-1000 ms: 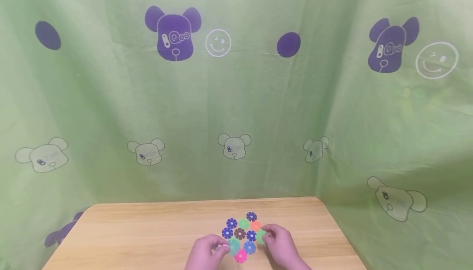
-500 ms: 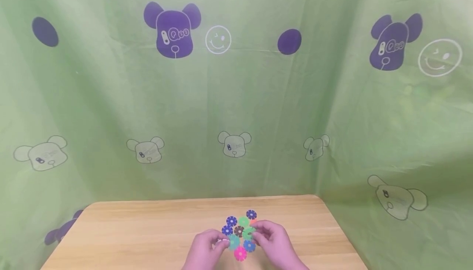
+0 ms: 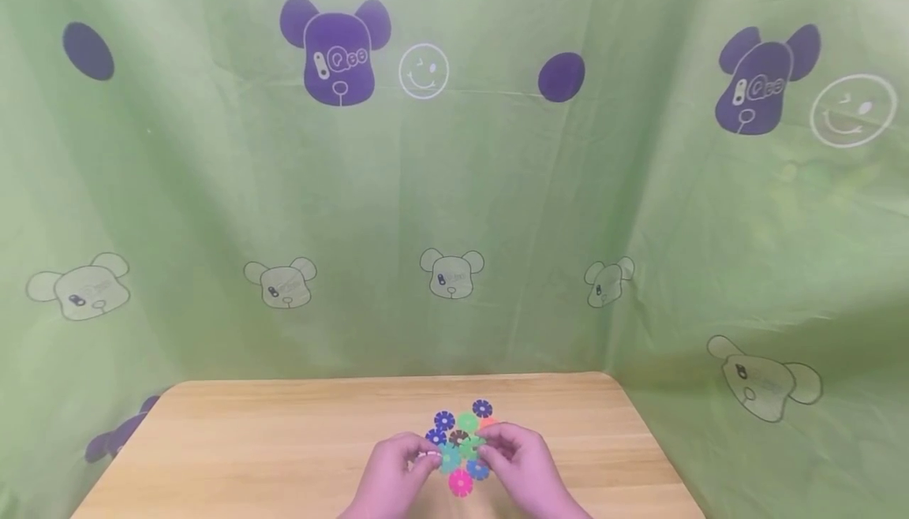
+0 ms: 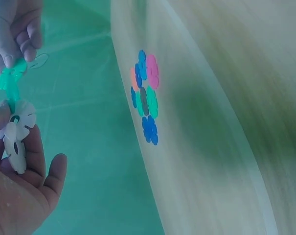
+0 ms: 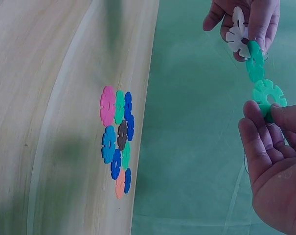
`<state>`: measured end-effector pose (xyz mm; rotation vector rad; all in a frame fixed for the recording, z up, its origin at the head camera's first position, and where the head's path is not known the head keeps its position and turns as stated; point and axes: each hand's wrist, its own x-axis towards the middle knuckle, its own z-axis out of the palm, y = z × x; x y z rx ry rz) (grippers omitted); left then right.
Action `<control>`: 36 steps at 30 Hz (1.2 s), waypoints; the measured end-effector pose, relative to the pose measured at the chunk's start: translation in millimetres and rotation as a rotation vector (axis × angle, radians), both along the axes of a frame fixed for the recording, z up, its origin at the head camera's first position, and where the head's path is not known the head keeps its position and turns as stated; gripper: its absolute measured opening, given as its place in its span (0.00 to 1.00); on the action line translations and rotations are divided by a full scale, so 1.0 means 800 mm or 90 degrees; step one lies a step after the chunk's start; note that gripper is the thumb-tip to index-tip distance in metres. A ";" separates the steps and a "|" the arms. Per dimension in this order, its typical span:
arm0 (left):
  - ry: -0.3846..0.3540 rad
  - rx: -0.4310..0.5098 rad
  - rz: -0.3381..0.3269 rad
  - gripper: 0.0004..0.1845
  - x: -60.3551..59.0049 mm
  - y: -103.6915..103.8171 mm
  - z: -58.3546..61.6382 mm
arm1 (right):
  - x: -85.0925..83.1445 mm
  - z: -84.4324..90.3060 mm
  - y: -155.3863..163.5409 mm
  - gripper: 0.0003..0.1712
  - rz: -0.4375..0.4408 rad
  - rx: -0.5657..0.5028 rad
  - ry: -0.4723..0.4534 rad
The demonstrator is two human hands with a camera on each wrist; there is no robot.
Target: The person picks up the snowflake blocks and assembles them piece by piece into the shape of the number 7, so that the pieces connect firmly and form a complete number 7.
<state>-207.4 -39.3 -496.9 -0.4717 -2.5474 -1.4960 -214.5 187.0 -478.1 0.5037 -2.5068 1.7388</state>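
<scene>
Hands meet above a wooden table (image 3: 284, 440): left hand (image 4: 20, 186) grips white snowflake discs (image 4: 16, 134), right hand (image 5: 272, 161) pinches the joined green discs (image 5: 262, 81). Twisting could pop the slots apart, dropping discs onto the loose pile (image 5: 118, 137).

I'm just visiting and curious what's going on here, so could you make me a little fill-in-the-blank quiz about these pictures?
1. The left hand pinches a ____ disc.
2. The right hand pinches a ____ disc.
3. The loose discs lie on a ____ table.
4. The loose disc nearest the person in the head view is ____.

Missing words: white; green; wooden; pink
</scene>
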 end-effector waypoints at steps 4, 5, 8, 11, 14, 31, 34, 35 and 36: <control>0.003 -0.003 -0.004 0.06 0.002 0.000 0.005 | 0.001 0.000 0.001 0.12 0.001 -0.009 0.002; 0.004 -0.006 -0.004 0.06 0.002 0.000 0.006 | 0.001 0.001 0.001 0.12 0.002 -0.012 0.002; 0.005 -0.016 -0.004 0.07 0.002 0.000 0.008 | 0.001 0.001 -0.001 0.11 0.008 -0.016 0.001; -0.002 -0.021 -0.002 0.07 0.002 0.001 0.010 | 0.001 0.001 -0.003 0.09 0.014 -0.009 0.008; -0.008 -0.013 -0.002 0.07 0.002 0.001 0.012 | 0.002 0.003 -0.006 0.08 0.010 0.003 0.017; -0.030 0.090 -0.010 0.08 0.007 0.006 0.014 | 0.011 0.000 -0.012 0.06 -0.001 -0.089 0.001; -0.032 0.089 -0.004 0.08 0.008 0.007 0.014 | 0.012 0.001 -0.014 0.06 0.000 -0.100 0.000; -0.032 0.088 -0.002 0.08 0.008 0.007 0.014 | 0.013 0.001 -0.014 0.06 0.001 -0.099 -0.001; -0.034 0.089 -0.003 0.08 0.008 0.007 0.014 | 0.013 0.000 -0.014 0.06 0.000 -0.096 -0.004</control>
